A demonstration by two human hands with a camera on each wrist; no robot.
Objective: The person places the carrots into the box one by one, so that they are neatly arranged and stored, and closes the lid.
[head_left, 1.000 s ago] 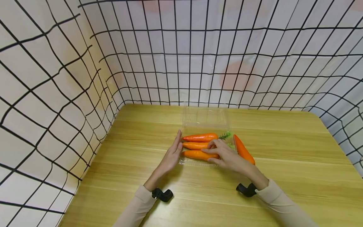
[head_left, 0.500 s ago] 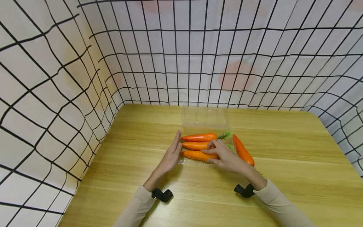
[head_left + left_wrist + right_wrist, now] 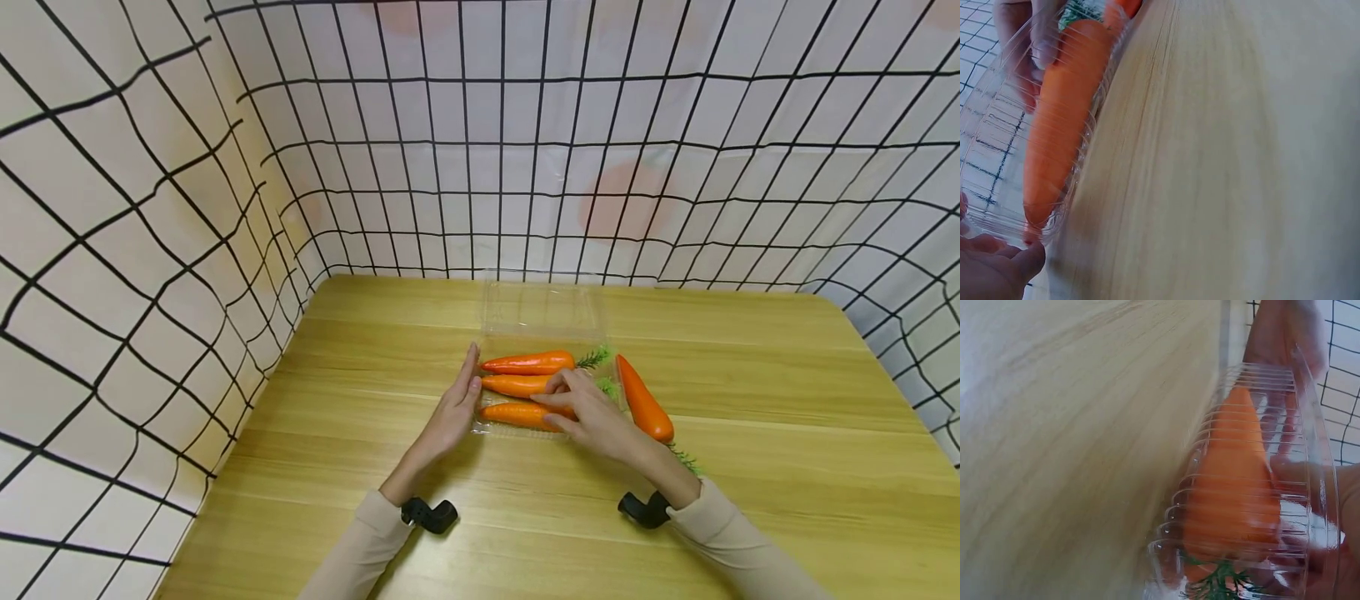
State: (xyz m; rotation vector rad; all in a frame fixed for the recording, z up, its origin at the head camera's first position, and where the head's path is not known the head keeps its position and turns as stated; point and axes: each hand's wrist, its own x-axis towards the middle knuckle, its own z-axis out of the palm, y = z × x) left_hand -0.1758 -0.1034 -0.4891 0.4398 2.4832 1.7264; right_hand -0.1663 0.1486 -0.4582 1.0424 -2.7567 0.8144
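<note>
In the head view a clear plastic clamshell box (image 3: 495, 430) holds three orange carrots lying side by side: a back carrot (image 3: 527, 363), a middle carrot (image 3: 513, 385) and a front carrot (image 3: 516, 415). My right hand (image 3: 592, 415) pinches the front carrot near its thick end, fingers on its far side and thumb nearer me. My left hand (image 3: 453, 410) has straight fingers resting along the box's left end. Through the ribbed wall the front carrot (image 3: 1063, 112) shows in the left wrist view. Its green top (image 3: 1222, 580) appears in the right wrist view.
A loose carrot (image 3: 643, 402) with green leaves lies on the wooden table (image 3: 780, 400), just right of the box. The box's lid (image 3: 543, 308) is folded back, away from me. Black grid netting (image 3: 502, 150) over white cloth rises behind the table and at both sides.
The front carrot has shifted slightly toward me and turned a little in my right hand. More of the loose carrot's leaves show by my right wrist. My left hand stays in place.
</note>
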